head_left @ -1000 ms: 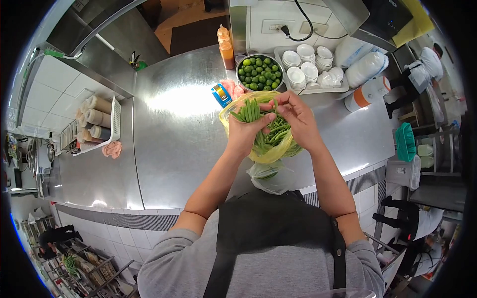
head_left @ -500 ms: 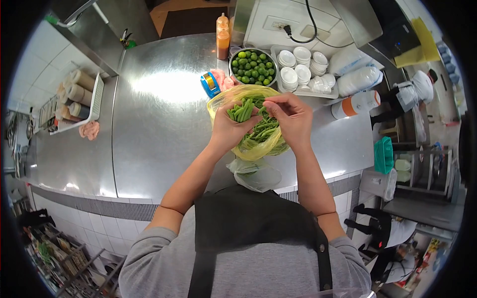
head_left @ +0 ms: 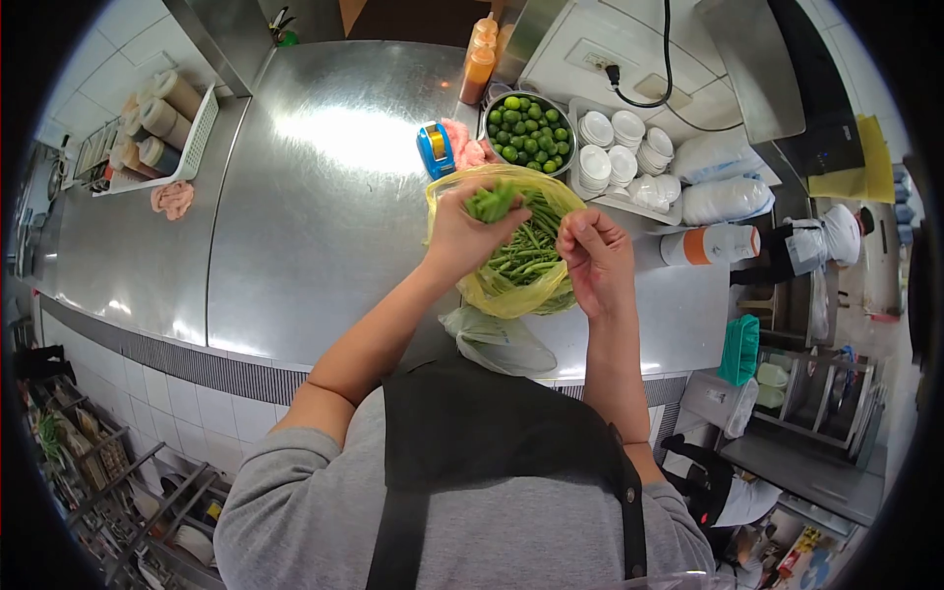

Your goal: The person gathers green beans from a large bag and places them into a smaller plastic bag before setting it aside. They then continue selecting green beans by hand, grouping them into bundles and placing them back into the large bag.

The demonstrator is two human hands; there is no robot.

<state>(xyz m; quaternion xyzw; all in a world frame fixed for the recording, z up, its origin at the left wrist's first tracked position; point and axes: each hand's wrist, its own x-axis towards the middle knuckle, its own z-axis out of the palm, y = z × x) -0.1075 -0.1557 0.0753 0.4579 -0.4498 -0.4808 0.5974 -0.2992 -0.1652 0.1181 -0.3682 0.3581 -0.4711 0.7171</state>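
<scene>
My left hand (head_left: 460,236) is closed around a small bunch of green beans (head_left: 494,201), whose cut or snapped ends point up, slightly blurred. Below and behind it, an open yellow plastic bag (head_left: 489,298) holds a pile of loose green beans (head_left: 531,258). Over the bag's right rim is my right hand (head_left: 598,264), its palm partly turned up, the fingers curled and the thumb pressed against the index finger. Whether anything small sits in that pinch cannot be seen. A translucent whitish plastic bag (head_left: 500,342) lies at the counter edge, between the yellow bag and my apron.
Behind the yellow bag are a blue tape dispenser (head_left: 435,150), a pink cloth (head_left: 462,143), a bowl of limes (head_left: 529,133) and sauce bottles (head_left: 479,71). White cups (head_left: 626,126) fill a tray at right. A basket of bottles (head_left: 162,128) stands left on the steel counter (head_left: 315,226).
My right hand has drawn away from the left to the right and turned its palm up. The left hand still grips the green beans. The whole view has shifted and tilted slightly.
</scene>
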